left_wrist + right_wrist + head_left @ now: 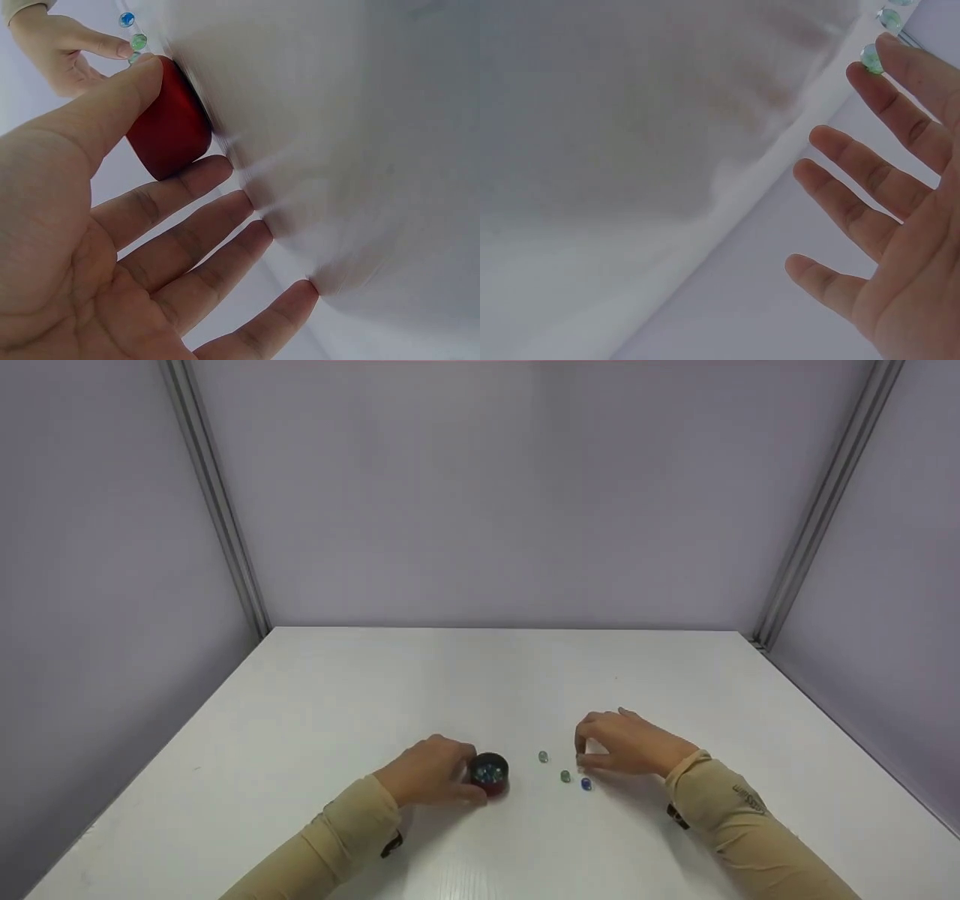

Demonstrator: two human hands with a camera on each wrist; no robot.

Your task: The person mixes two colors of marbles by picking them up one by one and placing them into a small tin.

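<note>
A small red cup [490, 775] with several glass marbles inside stands on the white table [525, 675]. My left hand [435, 771] holds it from the left. In the left wrist view the thumb [124, 86] presses one side of the cup [171, 129] and the index finger touches the other. Right of the cup lie three loose marbles: a pale green marble [543, 756], a green marble [565, 775] and a blue marble [586, 784]. My right hand [626, 744] hovers just behind them with its fingers [885, 105] spread, the index tip touching a greenish marble [870, 58].
Grey partition walls with metal corner posts [217, 502] close in the table on three sides. The far half of the table holds nothing I can see. Both forearms wear tan sleeves [720, 802].
</note>
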